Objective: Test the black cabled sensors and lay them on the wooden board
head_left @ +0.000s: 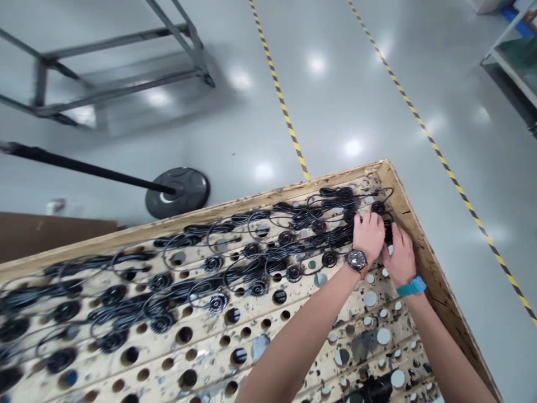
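Observation:
My left hand point(369, 238), with a dark watch on its wrist, is closed over a bundled black cable point(335, 236) near the far right corner of the wooden tray point(268, 322). Just beside it, my right hand point(401, 257), wearing a teal wristband, curls its fingers around the same bundle's right end. The fingertips are partly hidden, so the exact grip is hard to see. Round black connector pieces point(329, 258) on thin leads lie close to my left wrist. Another small round piece point(377, 207) sits just beyond my fingers.
More bundled black cables point(176, 288) with round ends lie in rows across the perforated boards. A raised wooden rim point(423, 246) borders the tray. Beyond it stand a post with a round black base point(178, 193) and a grey metal frame point(121, 39). Striped tape point(279, 92) marks the floor.

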A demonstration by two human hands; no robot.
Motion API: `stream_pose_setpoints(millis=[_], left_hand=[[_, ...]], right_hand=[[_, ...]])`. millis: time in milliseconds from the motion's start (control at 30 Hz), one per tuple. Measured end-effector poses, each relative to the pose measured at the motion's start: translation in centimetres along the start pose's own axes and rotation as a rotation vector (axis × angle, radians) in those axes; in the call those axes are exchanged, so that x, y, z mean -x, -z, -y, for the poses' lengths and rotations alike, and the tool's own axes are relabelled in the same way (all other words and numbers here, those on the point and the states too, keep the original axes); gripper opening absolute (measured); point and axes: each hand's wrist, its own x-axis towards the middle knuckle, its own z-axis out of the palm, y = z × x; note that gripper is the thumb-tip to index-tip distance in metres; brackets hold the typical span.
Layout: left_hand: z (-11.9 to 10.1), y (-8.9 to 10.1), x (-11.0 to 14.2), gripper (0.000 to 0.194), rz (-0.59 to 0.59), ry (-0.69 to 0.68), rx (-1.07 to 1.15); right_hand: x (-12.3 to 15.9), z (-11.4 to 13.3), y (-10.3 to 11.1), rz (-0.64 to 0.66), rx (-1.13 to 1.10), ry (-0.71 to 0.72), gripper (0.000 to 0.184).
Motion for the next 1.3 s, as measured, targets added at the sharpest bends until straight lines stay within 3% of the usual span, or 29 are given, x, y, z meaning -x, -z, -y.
stream_pose_setpoints(millis=[100, 200, 333, 533, 633, 733, 900, 1067, 1167, 1300], left_hand=[[-0.1, 1.5, 1.6, 0.042, -0.058, 0.015, 0.06], [0.8, 3.5, 6.3, 0.042, -0.17, 0.078, 0.209], [3.0, 6.3, 18.1, 0.032, -0.311, 0.314, 0.4], [8.6, 8.0, 38.2, 0.025, -0.321, 0.69, 0.334], [11.0, 8.5, 45.8, 0.023, -0.291, 0.826, 0.364], [12.0, 9.1, 51.8, 0.023, -0.296, 0.911, 0.394], [12.0, 10.7, 59.7, 0.021, -0.304, 0.924, 0.292], [13.8, 11.1, 66.2, 0.031, -0.377, 1.019, 0.21], [15.5, 10.4, 68.6, 0.044, -0.336, 1.053, 0.204], [17.6, 9.8, 69.2, 0.041, -0.181, 0.993, 0.333]], right_hand=[[1.2, 0.8, 1.1, -0.031, -0.01, -0.009, 0.064], [4.0, 2.5, 2.7, -0.074, -0.014, -0.006, 0.062], [10.2, 6.5, 4.1, -0.01, -0.08, 0.036, 0.053], [20.0, 14.2, 2.8, 0.291, -0.239, 0.144, 0.041], [22.4, 16.9, 1.7, 0.362, -0.205, 0.166, 0.037], [23.6, 18.9, 1.3, 0.383, -0.102, 0.198, 0.037], [27.1, 23.8, 2.3, 0.367, -0.076, 0.182, 0.036], [32.9, 30.6, 2.2, 0.7, -0.234, 0.404, 0.03], [35.1, 32.9, 1.4, 0.745, -0.199, 0.414, 0.028], [34.8, 33.0, 1.1, 0.743, -0.241, 0.357, 0.018]])
